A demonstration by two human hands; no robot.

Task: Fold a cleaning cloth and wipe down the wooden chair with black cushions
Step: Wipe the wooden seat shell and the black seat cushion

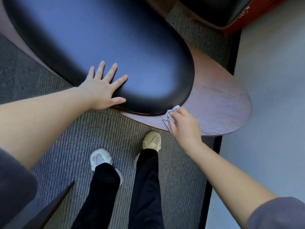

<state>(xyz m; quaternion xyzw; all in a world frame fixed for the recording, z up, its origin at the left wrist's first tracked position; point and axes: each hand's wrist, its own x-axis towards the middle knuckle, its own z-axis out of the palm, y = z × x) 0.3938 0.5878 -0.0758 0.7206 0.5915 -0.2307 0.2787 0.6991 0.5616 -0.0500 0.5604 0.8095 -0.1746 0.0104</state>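
Note:
A long black cushion [99,40] lies on the wooden chair base [219,103], whose rounded end juts out at the right. My left hand [102,86] rests flat on the cushion's near edge with its fingers spread. My right hand [184,124] grips a small grey cleaning cloth [170,114] and presses it on the wood, right at the seam below the cushion's near end. Most of the cloth is hidden under my fingers.
A ribbed grey carpet [92,134] covers the floor, with my two feet [125,154] on it just before the chair. A second black cushion [214,9] on a reddish base stands at the top right. A pale grey wall [272,80] runs along the right.

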